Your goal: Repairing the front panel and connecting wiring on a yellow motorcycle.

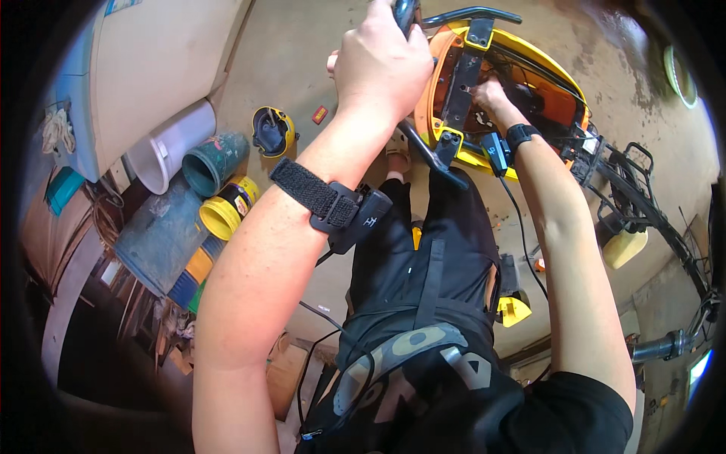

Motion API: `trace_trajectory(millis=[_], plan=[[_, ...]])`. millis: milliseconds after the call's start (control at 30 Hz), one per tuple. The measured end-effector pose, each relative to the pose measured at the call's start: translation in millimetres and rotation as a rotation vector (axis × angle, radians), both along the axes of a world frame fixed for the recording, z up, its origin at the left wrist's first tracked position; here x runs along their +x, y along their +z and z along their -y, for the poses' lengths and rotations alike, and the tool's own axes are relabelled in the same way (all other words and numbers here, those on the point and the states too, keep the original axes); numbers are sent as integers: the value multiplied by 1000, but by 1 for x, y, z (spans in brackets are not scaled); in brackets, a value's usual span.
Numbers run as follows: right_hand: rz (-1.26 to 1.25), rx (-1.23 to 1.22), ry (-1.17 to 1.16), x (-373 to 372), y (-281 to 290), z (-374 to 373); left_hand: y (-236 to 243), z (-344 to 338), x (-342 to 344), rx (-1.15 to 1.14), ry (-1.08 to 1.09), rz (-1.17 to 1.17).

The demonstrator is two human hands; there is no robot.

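Observation:
A machine with a yellow rim (546, 54), an orange inner shell and black crossbars stands at the upper middle. My left hand (380, 68) is closed around a dark tubular handle (407, 10) at its left side. My right hand (490, 94) reaches into the open body, behind the wide black crossbar (460, 89). Its fingers are curled together there, and what they hold, if anything, is too small to make out. Dark parts and wires lie around that hand. A black strap with a small device sits on each of my forearms.
On the floor to the left lie a yellow helmet (274, 132) and a small red box (320, 114). Several buckets, among them a green one (214, 164) and a yellow one (229, 208), lie by a blue barrel (156, 234). A black metal frame (639, 178) extends at the right.

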State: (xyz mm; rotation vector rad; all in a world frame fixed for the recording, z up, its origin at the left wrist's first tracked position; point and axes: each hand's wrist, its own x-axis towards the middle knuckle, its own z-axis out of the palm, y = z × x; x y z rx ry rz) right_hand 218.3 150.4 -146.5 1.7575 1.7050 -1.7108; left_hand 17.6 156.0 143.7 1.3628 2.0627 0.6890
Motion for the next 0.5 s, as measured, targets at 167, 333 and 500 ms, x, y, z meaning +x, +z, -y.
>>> trace_trajectory(millis=[167, 333, 500], plan=[[-118, 181, -366, -13, 12, 3, 3, -1, 0, -11, -7, -14], [-125, 229, -492, -17, 9, 16, 3, 0, -1, 16, -31, -18], [-38, 304, -433, -15, -10, 20, 3, 1, -1, 17, -45, -19]])
